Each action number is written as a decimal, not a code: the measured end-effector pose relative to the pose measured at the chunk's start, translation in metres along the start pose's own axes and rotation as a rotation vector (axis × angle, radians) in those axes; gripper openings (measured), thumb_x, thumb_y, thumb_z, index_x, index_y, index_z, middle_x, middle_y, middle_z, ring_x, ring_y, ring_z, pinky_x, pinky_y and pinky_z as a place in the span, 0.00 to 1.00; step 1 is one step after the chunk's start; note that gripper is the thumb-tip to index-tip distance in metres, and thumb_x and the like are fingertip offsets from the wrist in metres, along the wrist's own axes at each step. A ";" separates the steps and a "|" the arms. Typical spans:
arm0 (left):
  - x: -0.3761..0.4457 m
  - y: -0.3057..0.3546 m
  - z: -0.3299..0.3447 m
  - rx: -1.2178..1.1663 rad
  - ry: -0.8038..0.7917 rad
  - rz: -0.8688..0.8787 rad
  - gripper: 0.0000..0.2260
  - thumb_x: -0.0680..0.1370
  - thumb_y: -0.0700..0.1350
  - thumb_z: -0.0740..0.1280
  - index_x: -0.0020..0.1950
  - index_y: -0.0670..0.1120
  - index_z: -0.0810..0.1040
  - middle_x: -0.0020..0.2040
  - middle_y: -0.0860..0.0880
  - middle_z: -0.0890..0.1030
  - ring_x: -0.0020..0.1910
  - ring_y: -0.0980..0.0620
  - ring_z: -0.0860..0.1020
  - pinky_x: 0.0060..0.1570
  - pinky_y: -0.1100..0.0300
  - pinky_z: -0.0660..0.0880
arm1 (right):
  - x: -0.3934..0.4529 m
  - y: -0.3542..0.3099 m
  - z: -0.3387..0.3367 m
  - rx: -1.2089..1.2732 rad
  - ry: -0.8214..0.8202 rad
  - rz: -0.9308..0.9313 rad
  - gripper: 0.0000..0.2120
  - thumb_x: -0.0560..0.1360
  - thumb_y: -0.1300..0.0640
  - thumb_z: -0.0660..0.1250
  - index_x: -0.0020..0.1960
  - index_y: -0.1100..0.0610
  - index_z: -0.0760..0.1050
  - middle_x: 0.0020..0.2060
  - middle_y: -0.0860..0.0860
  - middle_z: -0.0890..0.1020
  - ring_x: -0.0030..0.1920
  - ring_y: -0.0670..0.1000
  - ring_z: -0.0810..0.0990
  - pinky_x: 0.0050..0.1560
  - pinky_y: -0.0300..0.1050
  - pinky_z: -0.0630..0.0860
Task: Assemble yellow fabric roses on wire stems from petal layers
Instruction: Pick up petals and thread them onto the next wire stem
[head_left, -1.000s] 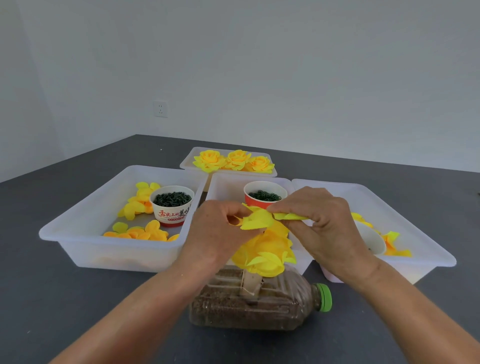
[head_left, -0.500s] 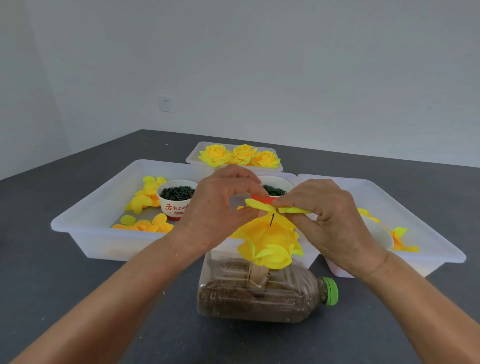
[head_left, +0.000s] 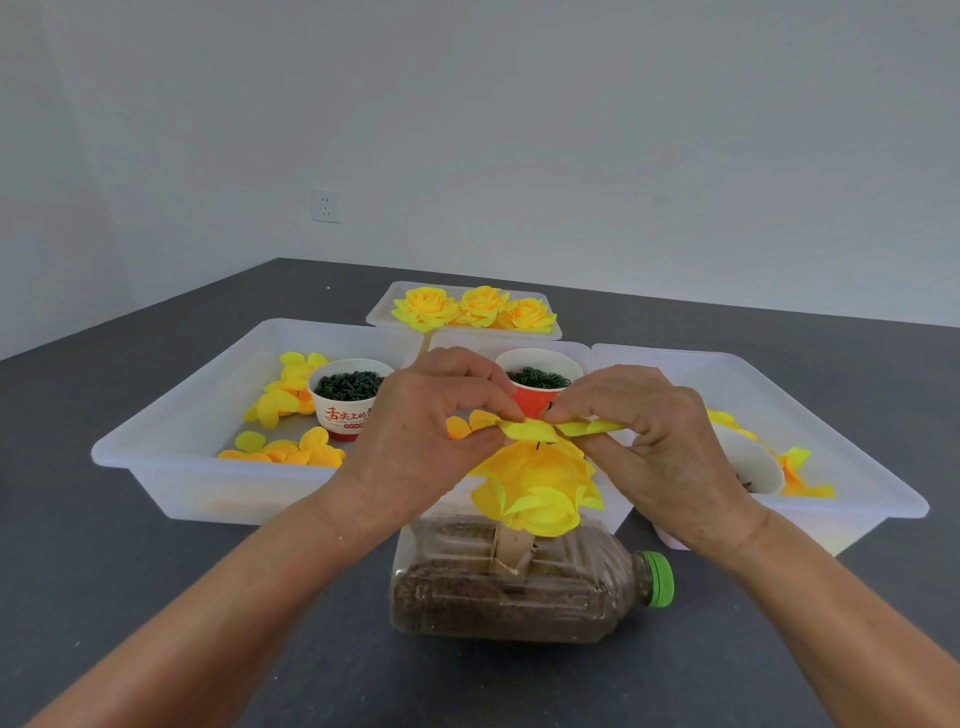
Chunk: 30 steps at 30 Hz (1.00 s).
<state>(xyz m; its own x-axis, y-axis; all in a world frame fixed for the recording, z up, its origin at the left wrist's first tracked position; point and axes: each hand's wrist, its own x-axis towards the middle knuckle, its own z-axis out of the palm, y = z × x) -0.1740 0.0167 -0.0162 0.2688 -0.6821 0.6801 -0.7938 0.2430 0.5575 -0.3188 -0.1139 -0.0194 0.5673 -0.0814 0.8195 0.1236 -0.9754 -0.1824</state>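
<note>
Both grips pinch: left hand (head_left: 415, 441) and right hand (head_left: 660, 447) hold a flat petal layer (head_left: 545, 429) over the wire stem (head_left: 538, 443) above the half-built rose (head_left: 537, 488); mid-threading, next likely push it down.

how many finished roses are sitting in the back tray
3, side by side in the far tray: left rose, middle rose, right rose. Any others behind them would be hidden.

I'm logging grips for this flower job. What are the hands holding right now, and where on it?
Both hold one flat yellow petal layer above the half-built rose. The left hand pinches its left edge, the right hand its right edge.
</note>
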 end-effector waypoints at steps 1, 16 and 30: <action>-0.001 0.000 0.000 0.005 0.004 0.009 0.09 0.67 0.31 0.74 0.42 0.44 0.84 0.46 0.54 0.79 0.49 0.52 0.78 0.48 0.66 0.73 | 0.000 0.001 0.001 0.002 0.003 -0.001 0.05 0.67 0.65 0.70 0.42 0.61 0.83 0.38 0.52 0.85 0.44 0.48 0.79 0.48 0.57 0.77; -0.011 -0.009 -0.001 0.166 -0.051 0.181 0.07 0.68 0.36 0.70 0.43 0.42 0.85 0.45 0.47 0.83 0.45 0.47 0.78 0.45 0.55 0.74 | -0.010 0.006 0.005 -0.114 -0.045 -0.087 0.05 0.67 0.65 0.72 0.42 0.60 0.83 0.42 0.51 0.85 0.46 0.51 0.82 0.50 0.53 0.75; -0.013 -0.016 -0.003 0.184 -0.089 0.223 0.06 0.68 0.38 0.70 0.43 0.44 0.85 0.46 0.50 0.83 0.45 0.51 0.78 0.45 0.59 0.75 | -0.011 0.006 0.001 -0.142 -0.140 -0.079 0.06 0.68 0.64 0.71 0.43 0.57 0.84 0.42 0.48 0.85 0.47 0.51 0.83 0.53 0.53 0.74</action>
<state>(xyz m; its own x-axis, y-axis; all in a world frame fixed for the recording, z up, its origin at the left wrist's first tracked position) -0.1633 0.0243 -0.0325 0.0347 -0.6856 0.7272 -0.9156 0.2698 0.2981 -0.3231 -0.1182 -0.0300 0.6692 0.0159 0.7429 0.0621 -0.9975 -0.0345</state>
